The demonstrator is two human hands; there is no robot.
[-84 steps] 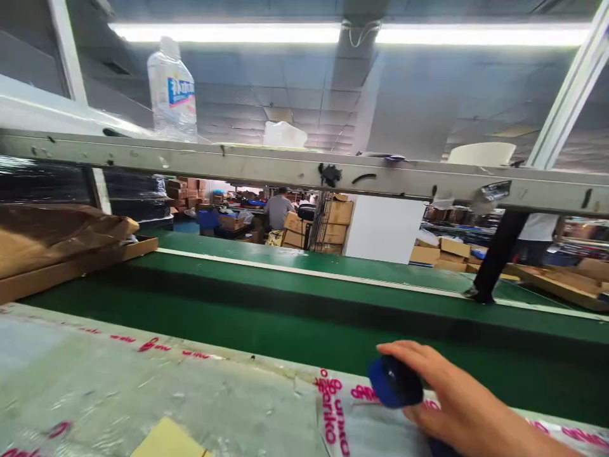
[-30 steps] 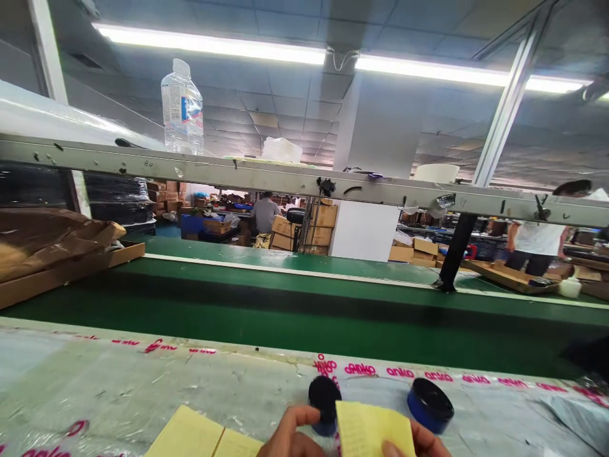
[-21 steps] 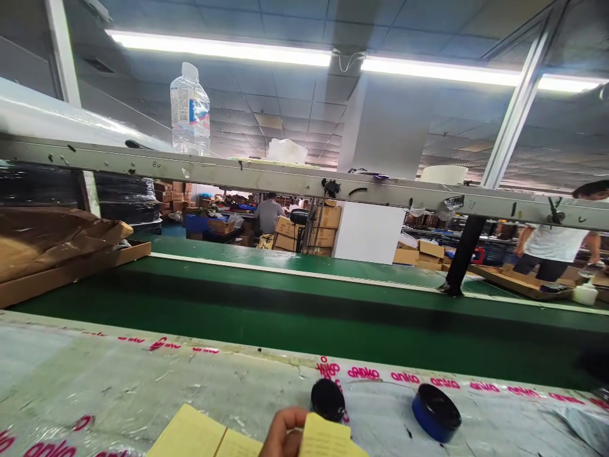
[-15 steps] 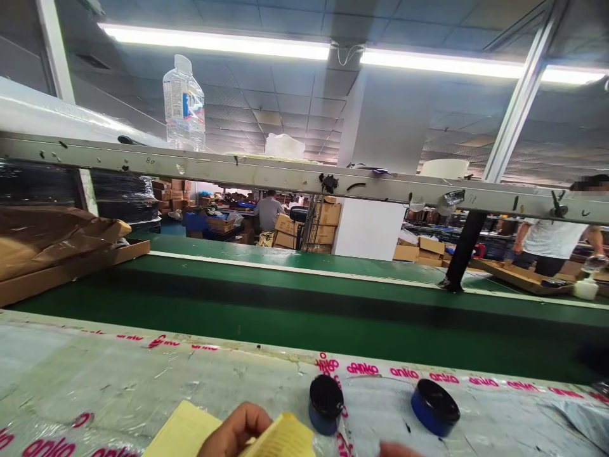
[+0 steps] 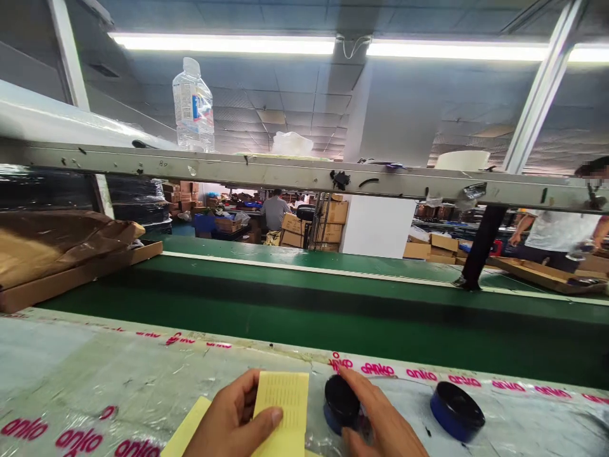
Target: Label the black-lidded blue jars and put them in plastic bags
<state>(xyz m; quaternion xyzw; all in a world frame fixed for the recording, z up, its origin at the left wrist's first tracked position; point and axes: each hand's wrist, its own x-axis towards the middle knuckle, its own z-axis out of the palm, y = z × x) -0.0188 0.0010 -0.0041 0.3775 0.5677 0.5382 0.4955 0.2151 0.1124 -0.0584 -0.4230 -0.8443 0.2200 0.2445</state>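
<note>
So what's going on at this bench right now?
A person stands at a worktable covered in plastic film printed with pink lettering, beside a green conveyor belt. Their left hand holds up a yellow slip of paper, pinched under the thumb. Their right hand grips a small round tin with a black lid. A second round blue tin sits on the table to the right, untouched. Across the belt, a co-worker in a white shirt stands at flat cardboard boxes.

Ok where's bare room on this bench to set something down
Bare plastic-covered bench left of the left hand, and the gap between both blue tins. Crowded around the yellow slip and right hand.
</note>
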